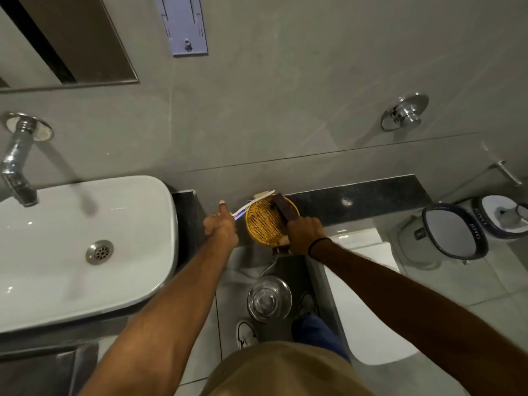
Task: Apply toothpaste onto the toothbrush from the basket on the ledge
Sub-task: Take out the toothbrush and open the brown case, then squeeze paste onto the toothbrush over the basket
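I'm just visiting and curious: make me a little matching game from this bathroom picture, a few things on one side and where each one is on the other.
Things:
1. round yellow wicker basket
2. white toothbrush with blue and red marks
3. dark maroon toothpaste tube
4. white ceramic sink

Places:
A. held in the right hand
B. far left, under the metal tap
C. held in the left hand
D. on the dark stone ledge, between the two hands

Pairs: 1-D, 2-C, 3-A, 4-B
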The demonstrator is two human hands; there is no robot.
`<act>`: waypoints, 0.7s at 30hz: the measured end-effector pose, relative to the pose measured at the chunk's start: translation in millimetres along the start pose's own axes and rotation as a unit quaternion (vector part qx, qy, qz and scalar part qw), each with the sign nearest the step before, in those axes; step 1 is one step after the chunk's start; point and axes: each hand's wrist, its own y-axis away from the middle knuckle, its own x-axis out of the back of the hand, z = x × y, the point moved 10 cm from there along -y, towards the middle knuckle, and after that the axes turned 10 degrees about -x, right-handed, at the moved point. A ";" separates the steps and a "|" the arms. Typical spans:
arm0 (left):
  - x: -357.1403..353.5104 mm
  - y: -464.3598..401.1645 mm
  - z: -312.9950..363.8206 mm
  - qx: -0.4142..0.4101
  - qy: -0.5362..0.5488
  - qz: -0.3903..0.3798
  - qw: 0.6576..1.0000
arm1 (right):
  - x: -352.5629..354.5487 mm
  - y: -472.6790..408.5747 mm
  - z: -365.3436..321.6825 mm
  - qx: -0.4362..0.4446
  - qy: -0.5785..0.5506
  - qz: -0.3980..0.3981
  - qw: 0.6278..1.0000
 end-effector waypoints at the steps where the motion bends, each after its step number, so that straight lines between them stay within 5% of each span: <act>1: 0.4 -1.2 -3.8 0.004 0.001 0.000 1.000 | -12.2 2.6 -6.8 0.004 0.016 -0.012 1.000; 8: -1.8 -3.5 -25.8 0.021 0.008 -0.020 1.000 | -46.6 11.7 -25.3 -0.013 0.021 -0.056 0.998; 13: 8.2 -9.2 -26.7 0.007 -0.039 0.002 0.999 | -10.5 -8.4 4.9 -0.055 -0.124 -0.038 0.990; 15: 9.2 -12.0 -24.0 -0.008 -0.061 0.010 0.998 | 2.0 -19.4 28.3 -0.109 -0.270 -0.048 0.956; 19: -1.6 -11.8 -11.5 -0.057 -0.101 -0.004 0.993 | -1.8 -27.3 25.8 -0.152 -0.593 -0.175 0.771; 21: -13.9 -9.4 -3.5 -0.087 -0.104 -0.018 0.991 | -2.2 -24.3 6.5 -0.094 -0.554 -0.232 0.794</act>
